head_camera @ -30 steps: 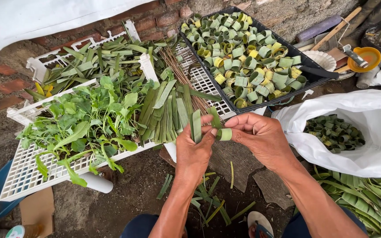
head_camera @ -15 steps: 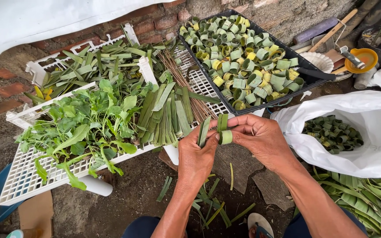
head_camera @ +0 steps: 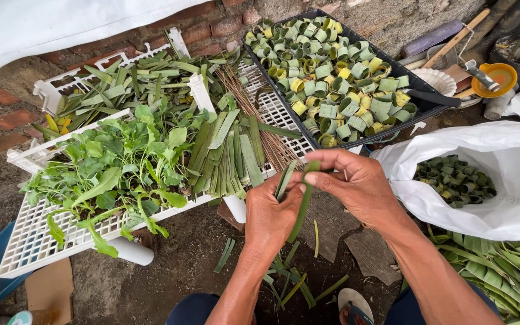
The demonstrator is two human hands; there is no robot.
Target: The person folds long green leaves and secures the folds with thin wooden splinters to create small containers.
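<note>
Brick wall and bare dirt ground behind everything, with a white slatted tray (head_camera: 31, 247) propped up on legs as the work surface. Leafy greens (head_camera: 112, 165) cover its left half, and a bundle of flat cut leaf strips (head_camera: 230, 150) lies near its right edge, with thin brown sticks (head_camera: 254, 114) fanned out next to them.

Both hands are busy just off the tray's near right corner. The left hand (head_camera: 269, 213) is pinching one long green leaf strip (head_camera: 301, 204) that hangs down toward the ground, and the right hand (head_camera: 359, 186) has its fingertips clamped on the top end of the same strip, bending it over. So both are grasping that one strip, neither is loose.

Up at the back right there's a black tray (head_camera: 428, 96) packed with rolled leaf rings (head_camera: 332, 78), and a white plastic bag (head_camera: 501, 174) to the right with more rolls inside. Scraps (head_camera: 287, 283) litter the ground below.

What could go wrong, I'd guess: the strip looks stiff, so a bend made too sharp could crack or split it along the grain. And if either pinch slackens, the curl would probably spring open and the strip drop into the dirt.
</note>
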